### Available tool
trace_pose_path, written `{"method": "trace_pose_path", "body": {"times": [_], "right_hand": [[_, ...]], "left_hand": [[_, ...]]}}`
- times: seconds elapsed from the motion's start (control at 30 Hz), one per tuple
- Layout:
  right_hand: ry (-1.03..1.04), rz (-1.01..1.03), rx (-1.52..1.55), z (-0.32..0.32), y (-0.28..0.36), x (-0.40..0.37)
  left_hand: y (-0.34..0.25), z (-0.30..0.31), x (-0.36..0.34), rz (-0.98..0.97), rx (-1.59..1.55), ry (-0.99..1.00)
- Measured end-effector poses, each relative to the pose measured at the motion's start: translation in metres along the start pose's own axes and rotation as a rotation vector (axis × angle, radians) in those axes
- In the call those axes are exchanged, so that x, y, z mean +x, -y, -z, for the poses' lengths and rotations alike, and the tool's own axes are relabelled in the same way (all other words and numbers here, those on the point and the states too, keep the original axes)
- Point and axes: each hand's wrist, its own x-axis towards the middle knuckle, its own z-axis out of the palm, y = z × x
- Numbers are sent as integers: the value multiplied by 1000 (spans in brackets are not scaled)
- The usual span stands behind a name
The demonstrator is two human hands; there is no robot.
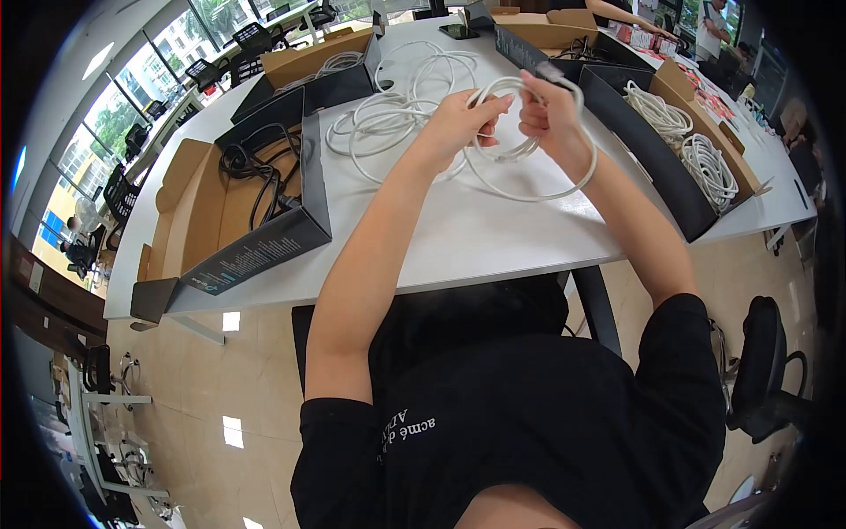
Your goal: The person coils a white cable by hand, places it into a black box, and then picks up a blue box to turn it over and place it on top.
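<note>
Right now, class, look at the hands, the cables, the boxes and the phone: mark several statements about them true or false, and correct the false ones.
1. The left hand and right hand both hold white cable. True.
2. The near left box contains white cable bundles. False: it contains black cables.
3. Two coiled white bundles lie in the near right box. True.
4. The phone lies at the table's near edge. False: it lies toward the far end.
5. Loose white loops lie on the table. True.
</note>
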Motion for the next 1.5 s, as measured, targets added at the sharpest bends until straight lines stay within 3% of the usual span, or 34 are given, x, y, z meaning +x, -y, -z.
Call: {"method": "trace_pose_path", "body": {"times": [0.13,0.33,0.43,0.53,0.73,0.83,0.93,1.03,1.13,1.23,1.33,1.5], "right_hand": [[-58,39,186,5,5,1],[133,40,84,2,-3,1],[199,88,-92,1,4,-2],[140,103,-152,4,3,-1],[173,40,-11,-3,2,-4],[236,2,72,-2,4,-6],[133,35,74,-6,6,-10],[150,31,219,2,6,-4],[38,107,295,4,11,-3],[-19,120,336,9,13,0],[-20,130,357,11,9,3],[-14,116,414,11,2,4]], "left_hand": [[6,-9,2,-89,-199,-21],[-9,-4,-5,32,-633,95],[-15,1,-4,106,-554,96],[-10,3,-4,162,-641,105],[-3,0,1,91,-647,-6],[4,-1,3,32,-603,-30],[6,-6,7,-89,-435,-129],[3,-7,4,-114,-253,-134],[9,-12,3,-212,-11,-88],[15,-26,0,-338,3,-93],[14,-26,-1,-316,240,-81],[17,-17,3,-53,195,-42]]}}
